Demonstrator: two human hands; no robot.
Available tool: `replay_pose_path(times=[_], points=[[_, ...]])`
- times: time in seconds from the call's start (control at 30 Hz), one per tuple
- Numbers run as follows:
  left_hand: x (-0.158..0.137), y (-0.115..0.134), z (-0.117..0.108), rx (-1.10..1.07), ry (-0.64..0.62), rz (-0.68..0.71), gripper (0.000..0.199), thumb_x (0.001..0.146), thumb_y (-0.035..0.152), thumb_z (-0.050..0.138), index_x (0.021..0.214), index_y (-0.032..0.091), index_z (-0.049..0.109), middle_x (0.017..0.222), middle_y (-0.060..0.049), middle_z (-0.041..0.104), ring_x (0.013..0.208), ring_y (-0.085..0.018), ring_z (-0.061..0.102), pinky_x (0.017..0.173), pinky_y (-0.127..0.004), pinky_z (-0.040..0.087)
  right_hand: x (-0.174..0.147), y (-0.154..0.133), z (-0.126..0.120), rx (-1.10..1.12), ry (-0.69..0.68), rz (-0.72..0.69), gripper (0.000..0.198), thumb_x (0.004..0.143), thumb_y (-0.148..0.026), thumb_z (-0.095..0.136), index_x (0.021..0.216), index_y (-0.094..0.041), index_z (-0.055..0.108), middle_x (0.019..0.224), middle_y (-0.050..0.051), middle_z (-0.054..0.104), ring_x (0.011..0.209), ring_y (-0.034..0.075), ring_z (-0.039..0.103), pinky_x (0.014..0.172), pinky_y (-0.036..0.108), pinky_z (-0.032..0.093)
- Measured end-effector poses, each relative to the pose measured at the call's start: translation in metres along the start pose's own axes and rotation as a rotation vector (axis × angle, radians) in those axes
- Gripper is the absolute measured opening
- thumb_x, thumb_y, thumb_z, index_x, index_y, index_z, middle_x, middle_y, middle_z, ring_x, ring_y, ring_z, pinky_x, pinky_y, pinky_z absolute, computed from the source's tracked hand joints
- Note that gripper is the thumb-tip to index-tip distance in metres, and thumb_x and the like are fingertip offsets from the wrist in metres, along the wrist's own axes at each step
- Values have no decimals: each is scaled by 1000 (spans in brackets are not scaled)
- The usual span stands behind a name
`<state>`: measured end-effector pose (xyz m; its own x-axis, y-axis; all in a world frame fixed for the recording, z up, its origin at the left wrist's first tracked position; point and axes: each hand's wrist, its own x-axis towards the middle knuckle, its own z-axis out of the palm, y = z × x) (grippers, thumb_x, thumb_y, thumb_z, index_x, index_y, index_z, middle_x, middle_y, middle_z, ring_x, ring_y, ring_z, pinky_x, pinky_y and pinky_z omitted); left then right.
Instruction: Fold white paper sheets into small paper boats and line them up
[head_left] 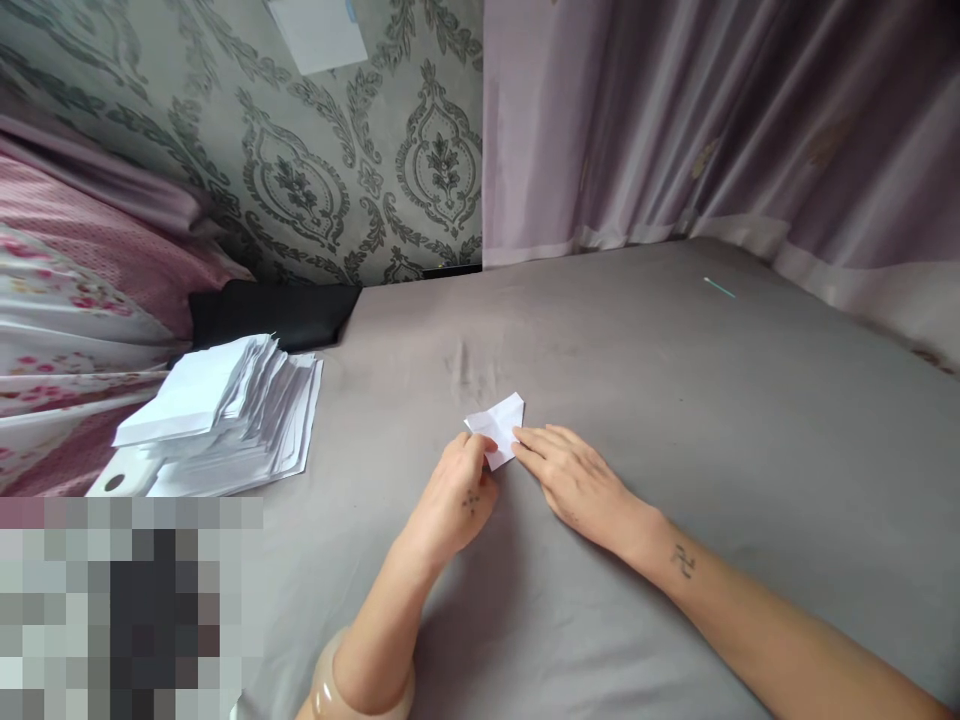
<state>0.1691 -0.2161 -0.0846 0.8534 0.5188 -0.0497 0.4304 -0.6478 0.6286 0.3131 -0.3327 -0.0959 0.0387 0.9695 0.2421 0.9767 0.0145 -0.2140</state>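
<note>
A small piece of folded white paper (pixel 502 418) lies on the grey cloth-covered surface in the middle of the view. Its outline is angular, with corners pointing up and a narrower end toward me. My left hand (pixel 459 492) has its fingers curled and pinches the paper's lower left side, with the thumb on top. From the right, my right hand (pixel 576 478) lies palm down with fingers stretched out, the fingertips touching the paper's right edge. The underside of the paper and some of the left fingers are hidden.
A thick stack of white paper (pixel 217 410) stands at the left, beside a black flat item (pixel 277 312). A thin green stick (pixel 720 287) lies far right on the grey cloth (pixel 637 350). Curtains (pixel 585 130) and a patterned wall (pixel 360 150) bound the back.
</note>
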Motion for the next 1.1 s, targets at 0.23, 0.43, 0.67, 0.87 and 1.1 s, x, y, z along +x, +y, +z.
replay_pose_path(times=[0.23, 0.43, 0.67, 0.87, 1.1], points=[[8, -4, -8, 424, 114, 224, 37, 79, 3, 40, 99, 23, 62, 121, -11, 47, 107, -28, 42, 84, -43, 39, 0, 2, -5, 56, -65, -3, 42, 79, 3, 39, 111, -16, 59, 106, 9, 61, 101, 19, 54, 87, 35, 46], [17, -14, -14, 303, -38, 343, 26, 94, 20, 37, 101, 25, 62, 108, -4, 63, 103, -19, 51, 90, -36, 34, -4, 14, -5, 99, -49, -36, 41, 82, -1, 41, 114, -18, 60, 118, 6, 62, 105, 19, 54, 93, 36, 44], [31, -22, -6, 119, 14, 162, 27, 93, 32, 40, 85, 21, 63, 88, -5, 62, 83, -18, 54, 77, -31, 38, -4, 23, -9, 168, -87, -35, 45, 82, -1, 39, 115, -23, 62, 121, 3, 61, 105, 17, 55, 90, 35, 46], [40, -19, -2, 63, 66, 19, 19, 88, 31, 48, 82, 19, 62, 79, -4, 62, 76, -17, 54, 67, -27, 39, -4, 27, -12, 226, -89, -21, 48, 80, 0, 39, 115, -24, 62, 120, 2, 61, 105, 16, 55, 92, 35, 45], [43, -21, 2, 56, 92, 7, 19, 88, 30, 48, 81, 19, 62, 79, -4, 63, 74, -17, 55, 64, -26, 38, -1, 28, -15, 323, -112, 21, 52, 78, 2, 37, 117, -25, 58, 109, 2, 66, 95, 16, 58, 84, 33, 48]])
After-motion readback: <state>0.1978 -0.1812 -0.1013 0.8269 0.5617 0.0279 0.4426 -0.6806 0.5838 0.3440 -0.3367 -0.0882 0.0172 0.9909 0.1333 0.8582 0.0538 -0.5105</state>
